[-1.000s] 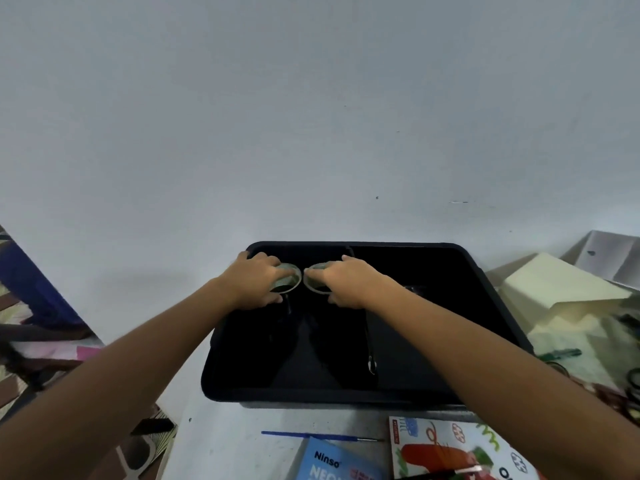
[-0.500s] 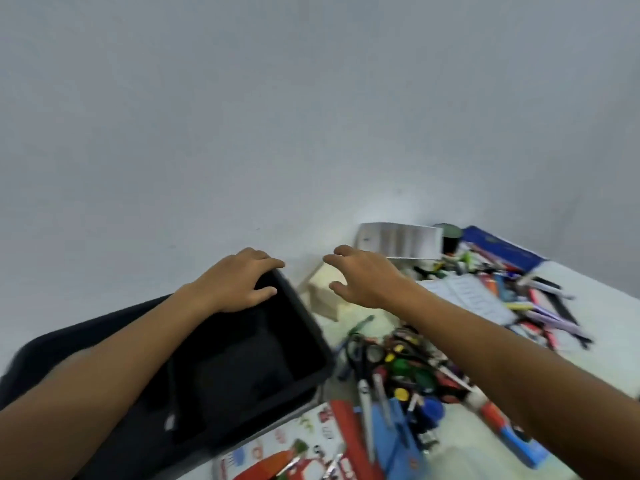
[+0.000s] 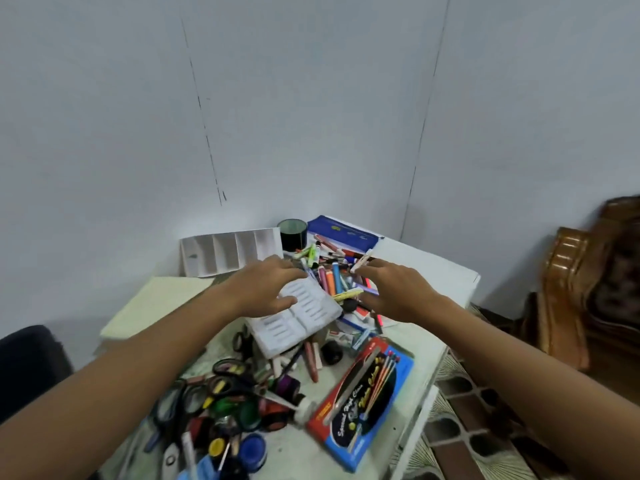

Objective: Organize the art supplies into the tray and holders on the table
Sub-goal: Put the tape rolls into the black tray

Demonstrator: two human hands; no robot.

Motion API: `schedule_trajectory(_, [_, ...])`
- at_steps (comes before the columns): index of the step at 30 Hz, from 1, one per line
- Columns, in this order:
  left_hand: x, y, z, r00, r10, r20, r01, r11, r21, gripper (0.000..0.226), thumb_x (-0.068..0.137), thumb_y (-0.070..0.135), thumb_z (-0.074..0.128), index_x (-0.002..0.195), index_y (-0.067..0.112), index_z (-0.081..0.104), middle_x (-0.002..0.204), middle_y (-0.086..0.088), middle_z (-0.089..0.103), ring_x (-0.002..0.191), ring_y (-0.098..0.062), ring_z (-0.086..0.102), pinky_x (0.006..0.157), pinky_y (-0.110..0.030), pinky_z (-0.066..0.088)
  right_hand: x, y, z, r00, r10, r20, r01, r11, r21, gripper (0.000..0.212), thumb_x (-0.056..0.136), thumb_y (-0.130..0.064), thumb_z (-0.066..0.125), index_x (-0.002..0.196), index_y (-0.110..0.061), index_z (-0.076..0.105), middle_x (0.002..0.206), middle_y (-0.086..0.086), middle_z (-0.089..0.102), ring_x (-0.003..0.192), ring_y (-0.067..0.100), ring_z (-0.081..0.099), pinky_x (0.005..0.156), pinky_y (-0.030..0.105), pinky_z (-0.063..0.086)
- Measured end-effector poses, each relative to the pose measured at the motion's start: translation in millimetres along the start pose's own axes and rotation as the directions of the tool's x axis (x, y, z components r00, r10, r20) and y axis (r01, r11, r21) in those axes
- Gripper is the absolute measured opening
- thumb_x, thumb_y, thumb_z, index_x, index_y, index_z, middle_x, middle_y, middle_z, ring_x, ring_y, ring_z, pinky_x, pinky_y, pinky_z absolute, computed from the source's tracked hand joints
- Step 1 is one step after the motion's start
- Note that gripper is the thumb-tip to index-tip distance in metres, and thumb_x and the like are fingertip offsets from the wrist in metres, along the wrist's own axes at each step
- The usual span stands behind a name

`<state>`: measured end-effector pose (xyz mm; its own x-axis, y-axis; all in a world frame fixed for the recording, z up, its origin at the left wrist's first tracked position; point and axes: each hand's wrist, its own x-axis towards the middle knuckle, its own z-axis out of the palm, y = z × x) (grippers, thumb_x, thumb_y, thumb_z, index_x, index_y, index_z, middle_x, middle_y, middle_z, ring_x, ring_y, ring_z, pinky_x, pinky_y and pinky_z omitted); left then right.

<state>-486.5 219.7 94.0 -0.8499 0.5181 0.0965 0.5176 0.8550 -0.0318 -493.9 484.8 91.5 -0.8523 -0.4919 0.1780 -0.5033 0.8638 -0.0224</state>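
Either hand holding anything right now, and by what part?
Nothing held. Left hand and right hand hover open over the marker pile.

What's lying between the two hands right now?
In the head view, a heap of markers fills the gap between the left hand and right hand, with the white plastic insert lying below them. Neither hand holds anything.

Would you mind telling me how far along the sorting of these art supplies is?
Barely begun. Done: nothing visibly; the white divided holder shows empty slots. In hand: nothing yet; the left hand and right hand reach, fingers spread, over the white slotted tray and the marker pile. Left: the markers, the scissors heap, paint pots and pencil box.
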Motion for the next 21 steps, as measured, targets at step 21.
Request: schedule_trajectory(21, [-47.8, -44.6, 24.8, 0.922, -0.290, 0.259, 0.306, 0.952, -0.025, 0.105, 0.069, 0.078, 0.062, 0.153, 0.043, 0.009, 0.163, 0.001, -0.004, 0.145, -0.026, 0.007, 0.116, -0.051, 0.017, 87.3, -61.0, 51.2, 0.919, -0.344, 0.192, 0.250, 0.886, 0.390, 0.078, 0.081, -0.038, 0.074, 0.148, -0.026, 0.036, 0.159, 0.002, 0.021, 0.141, 0.021, 0.028, 0.112, 0.036, 0.028])
